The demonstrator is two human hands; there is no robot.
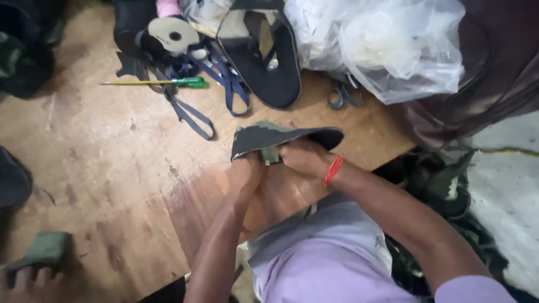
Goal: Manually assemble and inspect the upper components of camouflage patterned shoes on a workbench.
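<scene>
Both my hands grip one flat, curved piece of dark camouflage fabric [275, 137] with a black lining, held just above the wooden table [112, 146]. My left hand [246, 171] clamps its left end from below. My right hand [303, 156], with a red band on the wrist, pinches its underside near the middle. A small green tab of cloth sticks out between the two hands.
A green-handled screwdriver [168, 82], blue straps [219, 84], a black curved fabric piece [266, 62], a tape roll [173, 35], scissors [342, 95] and clear plastic bags [387, 39] lie beyond. Another person's hand [31, 276] holds green cloth at lower left.
</scene>
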